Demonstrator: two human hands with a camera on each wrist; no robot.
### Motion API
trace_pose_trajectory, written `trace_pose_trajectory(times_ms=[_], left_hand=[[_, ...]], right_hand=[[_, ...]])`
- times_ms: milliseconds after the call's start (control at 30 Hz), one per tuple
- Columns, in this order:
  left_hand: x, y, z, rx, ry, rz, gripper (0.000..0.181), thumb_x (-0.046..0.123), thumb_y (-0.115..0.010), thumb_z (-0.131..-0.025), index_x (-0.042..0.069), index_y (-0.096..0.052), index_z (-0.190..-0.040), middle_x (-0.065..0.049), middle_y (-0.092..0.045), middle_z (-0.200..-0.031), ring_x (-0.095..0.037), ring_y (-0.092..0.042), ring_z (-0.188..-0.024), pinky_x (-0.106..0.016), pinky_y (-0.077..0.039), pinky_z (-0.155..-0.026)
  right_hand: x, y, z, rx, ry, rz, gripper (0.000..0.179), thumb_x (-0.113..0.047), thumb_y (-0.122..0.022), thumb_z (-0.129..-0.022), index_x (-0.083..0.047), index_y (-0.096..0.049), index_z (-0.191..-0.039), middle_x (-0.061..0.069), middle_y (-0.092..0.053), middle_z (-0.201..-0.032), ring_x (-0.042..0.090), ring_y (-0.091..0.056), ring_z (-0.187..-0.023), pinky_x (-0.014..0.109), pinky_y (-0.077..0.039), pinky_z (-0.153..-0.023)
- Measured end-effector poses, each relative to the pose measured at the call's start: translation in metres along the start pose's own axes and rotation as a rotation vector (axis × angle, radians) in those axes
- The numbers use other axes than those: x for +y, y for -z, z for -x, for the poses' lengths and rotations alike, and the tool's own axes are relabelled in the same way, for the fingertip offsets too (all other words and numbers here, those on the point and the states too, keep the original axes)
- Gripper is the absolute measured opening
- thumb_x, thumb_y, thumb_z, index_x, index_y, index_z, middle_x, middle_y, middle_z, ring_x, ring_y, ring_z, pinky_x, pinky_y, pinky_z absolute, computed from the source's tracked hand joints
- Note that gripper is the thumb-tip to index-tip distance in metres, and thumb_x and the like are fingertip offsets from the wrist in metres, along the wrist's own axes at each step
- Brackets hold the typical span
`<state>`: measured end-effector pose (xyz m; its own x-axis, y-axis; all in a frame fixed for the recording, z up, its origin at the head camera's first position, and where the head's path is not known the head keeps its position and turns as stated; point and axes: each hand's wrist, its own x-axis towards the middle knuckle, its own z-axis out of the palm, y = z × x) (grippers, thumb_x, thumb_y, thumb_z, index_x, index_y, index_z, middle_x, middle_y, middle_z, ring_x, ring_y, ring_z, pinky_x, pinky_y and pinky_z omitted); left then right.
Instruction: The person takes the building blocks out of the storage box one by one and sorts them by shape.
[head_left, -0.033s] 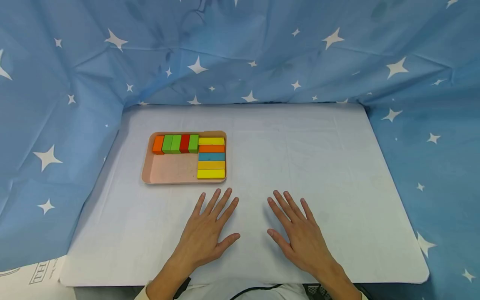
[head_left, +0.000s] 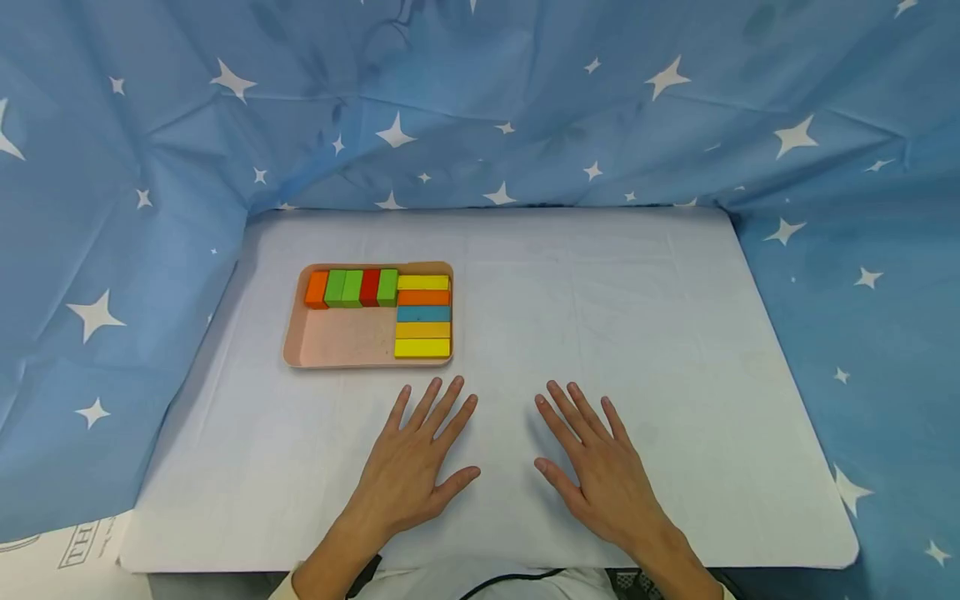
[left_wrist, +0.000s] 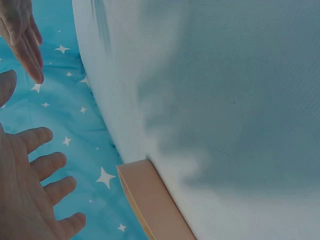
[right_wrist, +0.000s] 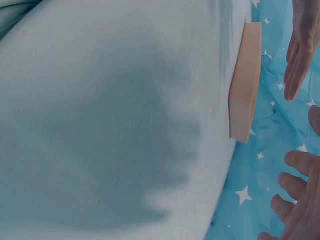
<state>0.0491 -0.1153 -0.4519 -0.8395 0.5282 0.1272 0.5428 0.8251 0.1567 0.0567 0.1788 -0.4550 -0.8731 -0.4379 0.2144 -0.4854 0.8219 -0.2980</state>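
Note:
Both hands hover palm down over the white table, fingers spread and nothing in them. In the head view my left hand (head_left: 408, 471) is just in front of a shallow pinkish tray (head_left: 337, 342). My right hand (head_left: 607, 479) lies further right, apart from the tray. Along the tray's back stands a row of blocks: an orange block (head_left: 317, 289), green blocks (head_left: 343, 288) and a red block (head_left: 369, 287). Down its right side are stacked yellow blocks (head_left: 422, 347), an orange block (head_left: 423, 297) and a blue block (head_left: 423, 314). The left wrist view shows the tray's outer wall (left_wrist: 155, 200) beyond the fingers.
A white cloth covers the table (head_left: 600, 292). Blue curtain fabric (head_left: 525, 100) with white stars encloses the back and sides. A printed cardboard box (head_left: 67, 558) sits at the lower left, and a black cable (head_left: 510, 577) crosses the person's lap at the front edge.

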Motion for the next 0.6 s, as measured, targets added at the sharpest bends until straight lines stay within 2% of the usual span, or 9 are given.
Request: trace_pose_trajectory(times_ms=[333, 600], left_hand=[[-0.006, 0.000, -0.002, 0.016, 0.013, -0.014, 0.083, 0.066, -0.053, -0.097, 0.022, -0.033, -0.165, -0.005, -0.024, -0.174, -0.031, -0.028, -0.159, -0.061, -0.020, -0.128], [-0.020, 0.007, -0.007, 0.013, 0.031, -0.053, 0.083, 0.063, -0.055, -0.098, 0.021, -0.031, -0.166, -0.006, -0.024, -0.174, -0.032, -0.030, -0.159, -0.062, -0.022, -0.127]], right_hand=[[0.003, -0.001, -0.008, -0.002, 0.007, -0.004, 0.071, -0.054, -0.051, -0.104, -0.021, -0.035, -0.164, 0.003, -0.030, -0.172, 0.030, -0.029, -0.159, 0.059, -0.017, -0.128], [0.005, 0.000, -0.015, -0.013, 0.002, -0.014, 0.073, -0.053, -0.055, -0.102, -0.023, -0.033, -0.165, 0.002, -0.028, -0.173, 0.030, -0.027, -0.160, 0.059, -0.016, -0.128]])
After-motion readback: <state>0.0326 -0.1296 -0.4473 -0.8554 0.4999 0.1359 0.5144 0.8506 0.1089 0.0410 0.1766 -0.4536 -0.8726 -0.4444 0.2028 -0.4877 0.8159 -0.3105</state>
